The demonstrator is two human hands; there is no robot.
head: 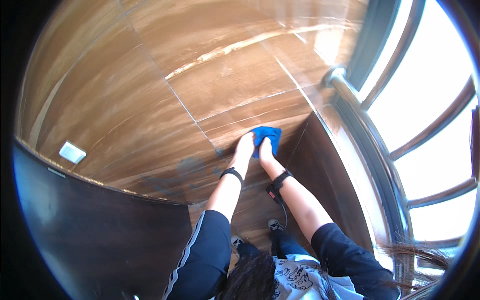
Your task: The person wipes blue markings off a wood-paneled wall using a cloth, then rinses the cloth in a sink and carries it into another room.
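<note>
A blue cloth (270, 134) is bunched between my two hands, in front of the wood-patterned wall tiles (225, 82) near the corner. My left hand (245, 145) grips its left side, and my right hand (266, 150) holds it from below on the right. Part of the cloth spreads out past the fingertips. Whether it presses on the tiles cannot be told. Both arms reach forward, with a black strap around each wrist. From the right strap (280, 181) hangs a small black device with a cable.
Metal bars (431, 123) cross a bright window on the right, above a dark tiled ledge side (322, 165). A white wall socket (72, 152) sits at left, above a dark panel (112, 232). Bluish smears (191, 168) mark the tiles. My shoes (275, 225) stand on the floor below.
</note>
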